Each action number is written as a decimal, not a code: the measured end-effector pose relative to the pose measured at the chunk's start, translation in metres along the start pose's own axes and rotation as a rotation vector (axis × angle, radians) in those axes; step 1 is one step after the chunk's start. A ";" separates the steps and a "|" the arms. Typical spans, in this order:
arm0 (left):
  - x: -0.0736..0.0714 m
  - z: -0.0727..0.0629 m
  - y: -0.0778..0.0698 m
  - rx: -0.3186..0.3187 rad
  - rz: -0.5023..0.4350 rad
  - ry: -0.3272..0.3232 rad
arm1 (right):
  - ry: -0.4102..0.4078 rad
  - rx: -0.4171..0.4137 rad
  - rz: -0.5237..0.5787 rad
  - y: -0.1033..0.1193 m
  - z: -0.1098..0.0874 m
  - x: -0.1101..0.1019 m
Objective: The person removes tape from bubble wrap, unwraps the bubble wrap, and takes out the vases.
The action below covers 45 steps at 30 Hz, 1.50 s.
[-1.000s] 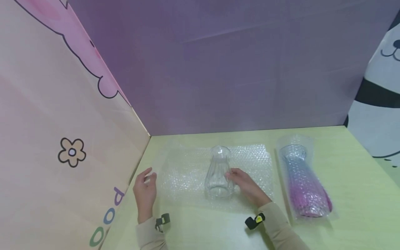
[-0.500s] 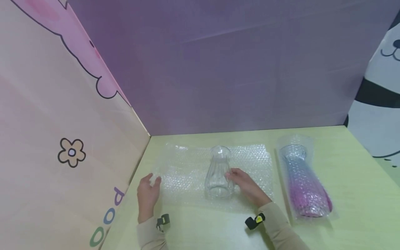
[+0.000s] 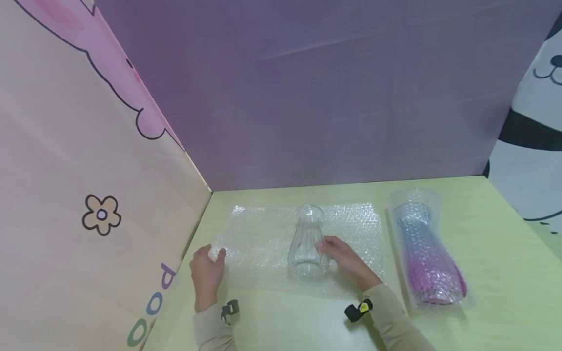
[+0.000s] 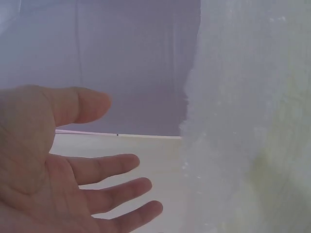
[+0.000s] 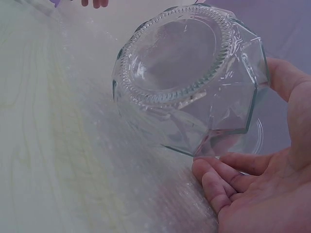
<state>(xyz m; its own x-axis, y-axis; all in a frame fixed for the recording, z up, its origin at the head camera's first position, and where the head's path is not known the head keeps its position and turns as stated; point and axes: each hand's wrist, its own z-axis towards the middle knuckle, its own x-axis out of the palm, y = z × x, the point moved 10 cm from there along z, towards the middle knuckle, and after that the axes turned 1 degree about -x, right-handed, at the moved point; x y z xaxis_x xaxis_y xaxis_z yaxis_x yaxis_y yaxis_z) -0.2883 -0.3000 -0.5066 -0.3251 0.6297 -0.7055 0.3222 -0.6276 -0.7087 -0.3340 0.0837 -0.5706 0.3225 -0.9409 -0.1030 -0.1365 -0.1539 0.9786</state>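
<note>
A clear glass vase (image 3: pixel 307 243) with faceted sides lies on a sheet of bubble wrap (image 3: pixel 259 258), its base toward me. My right hand (image 3: pixel 349 261) holds the vase at its right side. In the right wrist view, the thumb lies along the far side of the vase (image 5: pixel 180 63) and curled fingers (image 5: pixel 218 184) reach under it, close over the wrap. My left hand (image 3: pixel 207 273) is at the wrap's left edge. The left wrist view shows that hand (image 4: pixel 73 165) with its thumb and fingers spread and nothing between them, beside the wrap (image 4: pixel 228 121).
To the right, a blue-to-pink vase (image 3: pixel 432 263) lies inside a bubble-wrap sleeve. All of this is on a pale yellow-green table (image 3: pixel 285 321). A purple wall panel (image 3: pixel 325 112) rises at the back and a printed panel (image 3: pixel 88 161) stands on the left.
My left hand has moved slightly right and toward me, and the wrap's far left corner has settled in a different place. The right hand and the glass vase have stayed still.
</note>
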 end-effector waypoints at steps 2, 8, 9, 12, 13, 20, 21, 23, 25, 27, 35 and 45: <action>-0.002 0.000 -0.004 0.012 -0.013 -0.019 | 0.003 0.000 -0.003 0.000 0.000 0.000; -0.003 0.000 -0.028 0.103 -0.097 -0.055 | 0.007 -0.002 -0.003 0.001 -0.001 0.001; 0.000 0.000 -0.033 0.125 -0.100 -0.046 | 0.006 -0.004 -0.007 0.001 -0.001 0.001; 0.012 0.000 -0.052 0.199 -0.080 0.002 | 0.000 -0.001 -0.019 0.002 -0.001 0.001; 0.018 0.000 -0.060 0.226 -0.067 0.024 | 0.000 0.000 -0.024 0.002 -0.001 0.001; 0.061 0.000 -0.104 0.402 0.072 0.209 | -0.005 0.005 -0.044 0.003 0.000 0.001; 0.067 0.001 -0.107 0.414 0.085 0.232 | -0.007 0.004 -0.045 0.003 0.000 0.001; 0.078 0.004 -0.108 0.409 0.126 0.268 | -0.011 0.006 -0.052 0.003 0.000 0.000; 0.088 0.009 -0.105 0.380 0.165 0.292 | -0.008 0.005 -0.059 0.004 0.000 0.000; 0.097 0.014 -0.101 0.346 0.215 0.313 | -0.007 0.005 -0.061 0.004 0.000 0.000; 0.123 0.019 -0.087 0.242 0.316 0.429 | -0.018 0.017 -0.042 0.000 0.000 -0.002; 0.128 0.014 -0.079 0.192 0.326 0.474 | -0.015 0.025 -0.040 -0.001 -0.001 -0.002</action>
<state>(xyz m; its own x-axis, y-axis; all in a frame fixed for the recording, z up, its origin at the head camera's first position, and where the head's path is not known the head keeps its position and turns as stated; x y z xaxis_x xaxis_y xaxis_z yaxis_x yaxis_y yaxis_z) -0.3680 -0.1769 -0.5410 0.2088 0.4984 -0.8414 0.1578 -0.8663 -0.4740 -0.3332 0.0857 -0.5711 0.3142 -0.9383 -0.1446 -0.1471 -0.1986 0.9690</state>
